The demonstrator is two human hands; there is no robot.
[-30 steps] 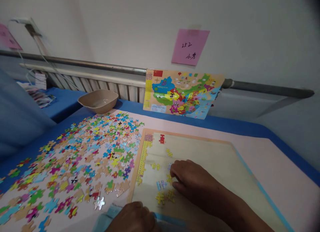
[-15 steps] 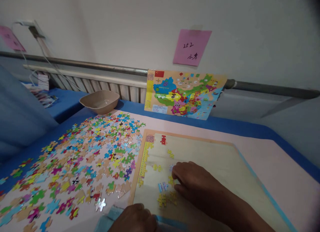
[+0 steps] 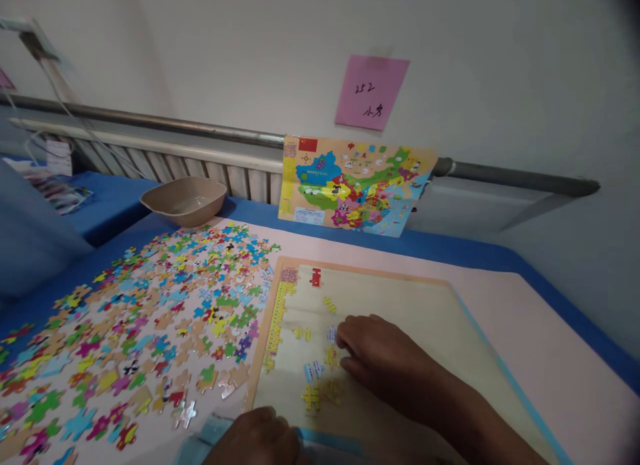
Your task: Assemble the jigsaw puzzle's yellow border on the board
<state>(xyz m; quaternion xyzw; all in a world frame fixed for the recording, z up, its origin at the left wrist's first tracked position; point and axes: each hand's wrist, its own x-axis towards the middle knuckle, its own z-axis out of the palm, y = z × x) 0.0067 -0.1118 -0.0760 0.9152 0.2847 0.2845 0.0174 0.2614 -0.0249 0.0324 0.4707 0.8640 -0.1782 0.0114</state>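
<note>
My right hand (image 3: pixel 383 358) is over the puzzle board (image 3: pixel 405 318), fingers bent and closed at the edge of a white-and-blue puzzle piece (image 3: pixel 331 334). Its thumb is beside some yellow pieces (image 3: pixel 330 356). At the board's near left corner lies my left hand (image 3: pixel 255 439), its fingers curled; whatever may be under them is hidden. Another blue-and-white piece (image 3: pixel 314 370), a yellow piece (image 3: pixel 311 397) and a red piece (image 3: pixel 315 277) lie loose on the board. Joined yellow pieces (image 3: pixel 276 318) run along its left border.
Many loose puzzle pieces (image 3: pixel 170 305) spread left of the board. Behind them stands a beige bowl (image 3: pixel 185 205). A printed map (image 3: pixel 350 185) leans against the wall rail (image 3: pixel 200 128), below a pink note (image 3: pixel 371 91). Light-blue material (image 3: pixel 200 441) lies by my left hand.
The view has turned slightly, so everything sits a little further left. My right hand has shifted only slightly beside the white-and-blue piece; my left hand stays at the board's corner.
</note>
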